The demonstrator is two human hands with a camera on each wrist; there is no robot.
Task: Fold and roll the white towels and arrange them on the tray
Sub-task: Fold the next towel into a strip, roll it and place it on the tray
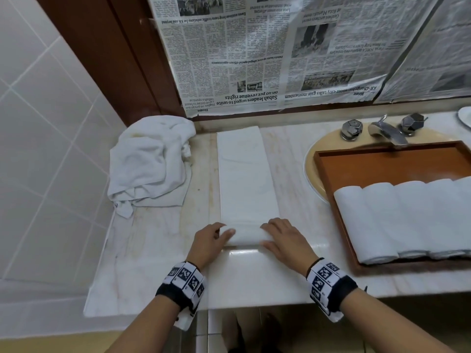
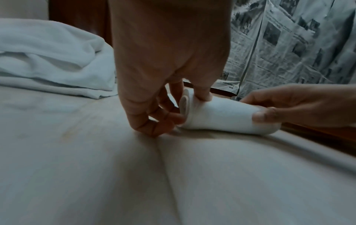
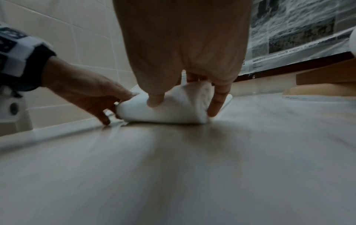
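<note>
Because the towel [image 1: 248, 174] is soft and light, both hands, left [image 1: 207, 242] and right [image 1: 285, 240], pinch the roll's ends; hold there, keeping even tension toward the flat length beyond.

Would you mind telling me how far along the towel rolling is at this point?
Done: at least four rolled towels lie side by side on the wooden tray; its right side is cut off. In hand: the left hand and right hand grip the rolled near end of the folded towel, most of it still flat on the counter. Left: finishing this roll, placing it, then the crumpled towel pile.
</note>
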